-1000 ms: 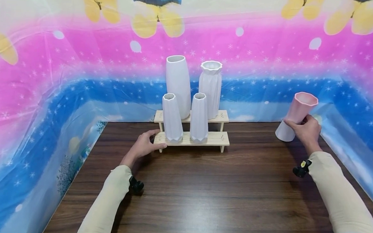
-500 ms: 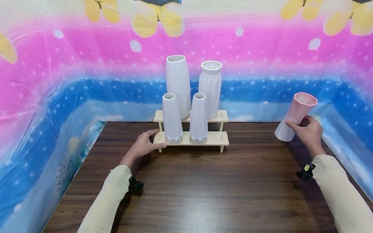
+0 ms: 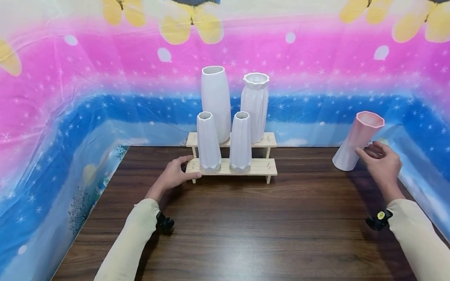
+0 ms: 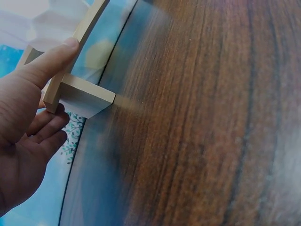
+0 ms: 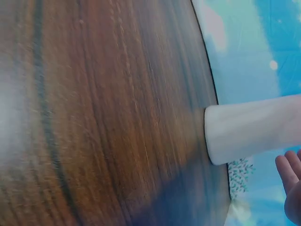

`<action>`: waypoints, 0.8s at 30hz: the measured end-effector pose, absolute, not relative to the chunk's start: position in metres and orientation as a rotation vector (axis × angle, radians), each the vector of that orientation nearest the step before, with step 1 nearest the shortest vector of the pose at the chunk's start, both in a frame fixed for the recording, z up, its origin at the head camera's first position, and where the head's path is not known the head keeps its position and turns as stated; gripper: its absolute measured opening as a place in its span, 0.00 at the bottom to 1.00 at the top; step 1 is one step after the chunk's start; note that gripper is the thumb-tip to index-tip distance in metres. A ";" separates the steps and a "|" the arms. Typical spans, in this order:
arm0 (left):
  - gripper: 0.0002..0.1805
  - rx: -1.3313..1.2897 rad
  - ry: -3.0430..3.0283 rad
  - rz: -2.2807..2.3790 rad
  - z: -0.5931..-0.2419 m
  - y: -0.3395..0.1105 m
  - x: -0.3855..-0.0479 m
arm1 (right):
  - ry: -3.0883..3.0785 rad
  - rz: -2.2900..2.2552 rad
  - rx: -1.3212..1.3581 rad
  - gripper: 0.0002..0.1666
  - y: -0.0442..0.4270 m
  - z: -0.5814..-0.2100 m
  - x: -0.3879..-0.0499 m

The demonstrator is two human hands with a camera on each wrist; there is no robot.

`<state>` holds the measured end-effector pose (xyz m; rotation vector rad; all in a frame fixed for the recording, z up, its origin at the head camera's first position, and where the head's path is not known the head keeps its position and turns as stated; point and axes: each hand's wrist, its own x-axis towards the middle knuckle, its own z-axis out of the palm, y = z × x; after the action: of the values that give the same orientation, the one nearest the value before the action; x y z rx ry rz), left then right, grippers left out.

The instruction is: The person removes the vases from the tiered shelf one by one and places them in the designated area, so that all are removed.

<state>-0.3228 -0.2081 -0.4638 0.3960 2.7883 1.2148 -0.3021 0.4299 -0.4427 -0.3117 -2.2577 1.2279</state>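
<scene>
At the left end of the two-tier wooden stand (image 3: 260, 166), my left hand (image 3: 173, 174) grips the lower shelf. In the left wrist view its thumb (image 4: 56, 59) lies on the board, with the other fingers curled below. A vase (image 3: 355, 142), pink at the top and white at the base, stands on the table at the right. My right hand (image 3: 384, 166) is beside it with fingers spread loosely, the thumb tip close to its side; I cannot tell whether it touches. In the right wrist view the fingertips are apart from the vase (image 5: 249, 129).
Two slim white vases (image 3: 209, 144) stand on the lower shelf. On the upper shelf are a tall smooth white vase (image 3: 216, 98) and a ribbed white vase (image 3: 254, 110). The dark wooden table (image 3: 244, 225) meets a colourful cloth backdrop (image 3: 138, 61) at its back and sides.
My right hand has let go of the pink and white vase and drawn back to the right. The vase stays where it was. My left hand has not moved from the stand.
</scene>
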 end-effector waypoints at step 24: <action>0.50 0.405 2.799 1.221 -0.465 -0.207 -0.323 | -2.146 1.287 -0.085 0.35 0.381 -0.400 -0.289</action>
<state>-0.3227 -0.2065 -0.4647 0.4047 2.7995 1.2214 -0.2894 0.3815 -0.3997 -0.0845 -2.1464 1.2868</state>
